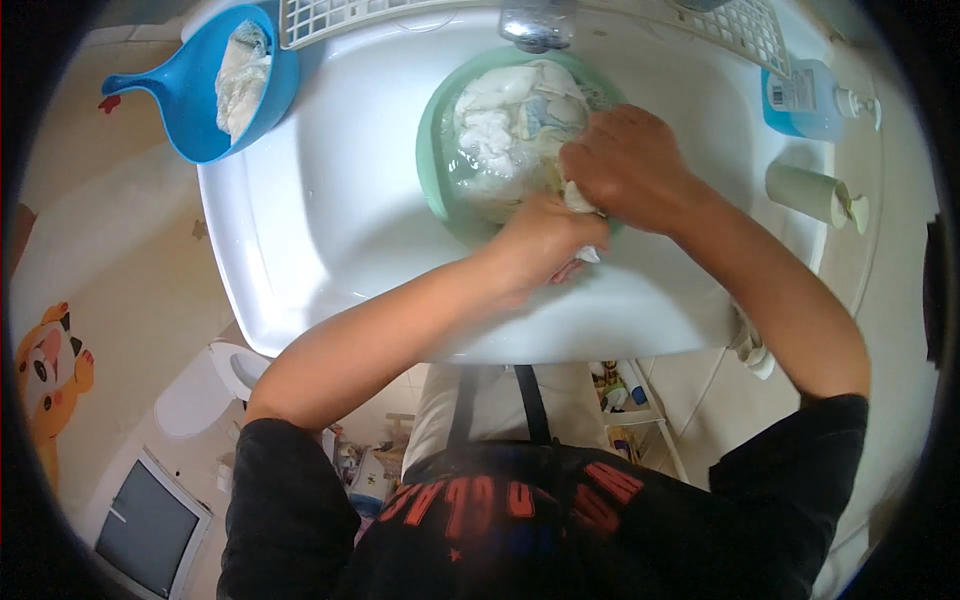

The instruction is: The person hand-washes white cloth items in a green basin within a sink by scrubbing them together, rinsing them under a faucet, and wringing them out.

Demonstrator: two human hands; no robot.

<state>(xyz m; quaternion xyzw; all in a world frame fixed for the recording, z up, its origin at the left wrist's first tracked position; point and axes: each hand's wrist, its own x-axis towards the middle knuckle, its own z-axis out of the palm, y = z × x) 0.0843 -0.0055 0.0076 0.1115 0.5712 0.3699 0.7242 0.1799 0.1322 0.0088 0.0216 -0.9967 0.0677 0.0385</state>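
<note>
- Grip, left hand [550, 235]: closed on a white cloth [578, 198] near the green basin's 5 o'clock edge; a pale end shows below the fist.
- Grip, right hand [622, 165]: closed on the same cloth, at about 3:30 of the basin; the fingers are largely hidden.
- Blue dipper [185, 110]: between 9 and 10 o'clock of the basin, at the sink's edge, holding a bundled cloth [243, 85]. Judged at risk of tipping if its handle were knocked.
- White sink [350, 200]: supports the basin. Its smooth surface could let the basin slide under a hard pull.
- Green basin [430, 165]: holds water and a pale cloth heap [490, 130]. Should the held cloth be joined to the heap, which cannot be confirmed, tugging could drag it over the rim and spill water.
- Metal tap [538, 25]: at 12 o'clock; knuckles could strike it on a high lift.
- Pump bottle [805, 100] and pale green tube [805, 193]: either side of 3 o'clock; a swinging right elbow could topple them.
</note>
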